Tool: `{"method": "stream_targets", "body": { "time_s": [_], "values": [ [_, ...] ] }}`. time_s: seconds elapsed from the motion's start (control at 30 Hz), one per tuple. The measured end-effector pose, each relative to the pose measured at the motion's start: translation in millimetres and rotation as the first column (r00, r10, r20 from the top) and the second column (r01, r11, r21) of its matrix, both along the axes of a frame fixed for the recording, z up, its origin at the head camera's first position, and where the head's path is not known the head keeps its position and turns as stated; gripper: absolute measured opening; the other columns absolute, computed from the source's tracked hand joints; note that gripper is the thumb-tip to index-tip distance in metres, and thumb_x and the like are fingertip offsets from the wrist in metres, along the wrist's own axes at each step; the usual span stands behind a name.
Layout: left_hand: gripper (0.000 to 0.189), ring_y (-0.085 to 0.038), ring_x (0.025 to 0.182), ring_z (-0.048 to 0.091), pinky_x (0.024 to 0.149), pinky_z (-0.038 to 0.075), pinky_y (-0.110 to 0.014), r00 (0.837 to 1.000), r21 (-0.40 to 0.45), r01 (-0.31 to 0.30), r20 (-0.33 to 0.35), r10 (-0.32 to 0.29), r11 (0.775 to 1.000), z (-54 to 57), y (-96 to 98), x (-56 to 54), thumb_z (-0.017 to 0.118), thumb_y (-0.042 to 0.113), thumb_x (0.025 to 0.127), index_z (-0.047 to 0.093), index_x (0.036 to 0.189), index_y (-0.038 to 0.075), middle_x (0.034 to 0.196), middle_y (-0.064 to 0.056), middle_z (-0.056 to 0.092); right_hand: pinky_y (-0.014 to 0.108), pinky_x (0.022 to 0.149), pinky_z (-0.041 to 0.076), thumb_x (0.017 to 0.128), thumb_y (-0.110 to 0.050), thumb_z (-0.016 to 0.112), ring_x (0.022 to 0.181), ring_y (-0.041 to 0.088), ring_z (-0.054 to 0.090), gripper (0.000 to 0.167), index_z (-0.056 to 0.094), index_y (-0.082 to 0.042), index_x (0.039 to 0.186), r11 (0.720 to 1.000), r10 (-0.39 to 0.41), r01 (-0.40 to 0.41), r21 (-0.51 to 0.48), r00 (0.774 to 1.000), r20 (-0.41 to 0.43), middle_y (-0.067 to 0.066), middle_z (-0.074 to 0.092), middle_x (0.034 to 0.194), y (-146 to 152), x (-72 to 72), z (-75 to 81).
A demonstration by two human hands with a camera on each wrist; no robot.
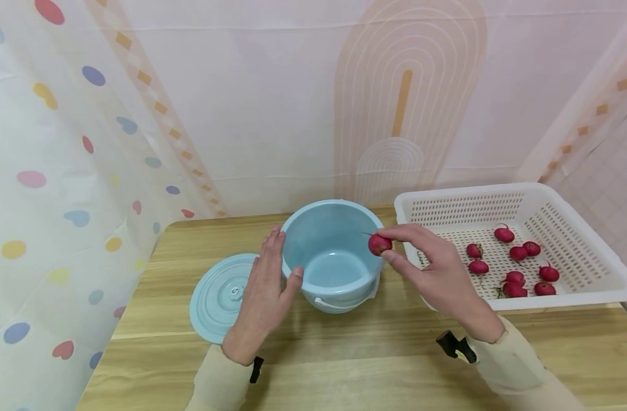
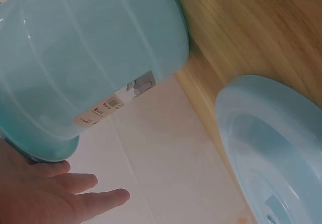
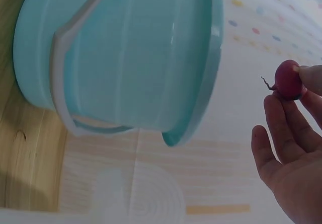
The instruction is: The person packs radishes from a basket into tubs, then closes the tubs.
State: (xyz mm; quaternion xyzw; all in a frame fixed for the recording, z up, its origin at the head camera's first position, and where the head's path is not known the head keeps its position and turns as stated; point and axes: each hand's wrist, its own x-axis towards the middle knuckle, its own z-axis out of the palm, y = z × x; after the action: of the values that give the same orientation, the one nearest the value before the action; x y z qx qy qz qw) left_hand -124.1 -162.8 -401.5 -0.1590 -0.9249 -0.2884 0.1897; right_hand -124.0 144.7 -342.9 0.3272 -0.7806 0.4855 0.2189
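Observation:
A light blue bucket [image 1: 336, 271] stands upright on the wooden table, its white handle [image 1: 344, 305] hanging down at the front. My right hand [image 1: 436, 268] pinches a red radish [image 1: 380, 244] between thumb and fingers, above the bucket's right rim. The radish's thin root [image 3: 267, 84] shows in the right wrist view. At the bucket's left side, my left hand [image 1: 267, 291] has its fingers extended along the rim. In the left wrist view, those fingers [image 2: 83, 183] lie right at the rim. A round blue lid [image 1: 218, 297] lies flat to the left, partly behind my left hand.
On the right stands a white perforated basket [image 1: 462, 200] with several radishes [image 1: 504, 234] in it, its left wall close to the bucket. A patterned curtain [image 1: 272, 114] hangs behind the table [image 1: 354, 365]. A label [image 2: 108, 105] is stuck on the bucket's side.

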Motion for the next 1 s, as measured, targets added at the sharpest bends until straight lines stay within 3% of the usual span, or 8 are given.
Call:
{"method": "stream_targets", "body": {
  "time_s": [0.4, 0.7, 1.0],
  "values": [
    [0.070, -0.038, 0.155, 0.023, 0.114, 0.029, -0.072, 1.000, 0.002, -0.001, 0.011, 0.001, 1.000, 1.3, 1.2, 1.2, 0.049, 0.038, 0.104, 0.027, 0.162, 0.003, 0.170, -0.014, 0.025, 0.023, 0.100, 0.051, 0.086, 0.001, 0.081, 0.112, 0.017, 0.067, 0.040, 0.073, -0.009, 0.124, 0.998, 0.055, -0.053, 0.035, 0.997, -0.058, 0.003, 0.072, 0.122, -33.9, -14.5, -11.3],
    [0.071, -0.036, 0.156, 0.021, 0.115, 0.028, -0.070, 1.000, 0.003, -0.005, 0.031, 0.005, 1.000, 1.4, 1.3, 1.3, 0.048, 0.038, 0.105, 0.026, 0.162, 0.004, 0.171, -0.012, 0.022, 0.043, 0.099, 0.053, 0.094, -0.019, 0.078, 0.114, 0.023, 0.067, 0.031, 0.074, -0.011, 0.123, 0.992, -0.003, 0.026, 0.122, 0.983, -0.181, 0.002, 0.074, 0.120, -43.0, -25.4, -26.7],
    [0.070, -0.036, 0.156, 0.022, 0.114, 0.028, -0.072, 1.000, 0.013, -0.002, 0.017, 0.002, 1.000, 1.6, 1.6, 1.3, 0.054, 0.031, 0.103, 0.026, 0.162, 0.004, 0.170, -0.014, 0.025, 0.050, 0.102, 0.049, 0.087, -0.014, 0.083, 0.115, 0.025, 0.066, 0.034, 0.075, -0.009, 0.119, 0.976, -0.064, 0.098, 0.195, 0.983, -0.170, 0.005, 0.074, 0.117, -46.1, -27.0, -32.5]
  ]
}}
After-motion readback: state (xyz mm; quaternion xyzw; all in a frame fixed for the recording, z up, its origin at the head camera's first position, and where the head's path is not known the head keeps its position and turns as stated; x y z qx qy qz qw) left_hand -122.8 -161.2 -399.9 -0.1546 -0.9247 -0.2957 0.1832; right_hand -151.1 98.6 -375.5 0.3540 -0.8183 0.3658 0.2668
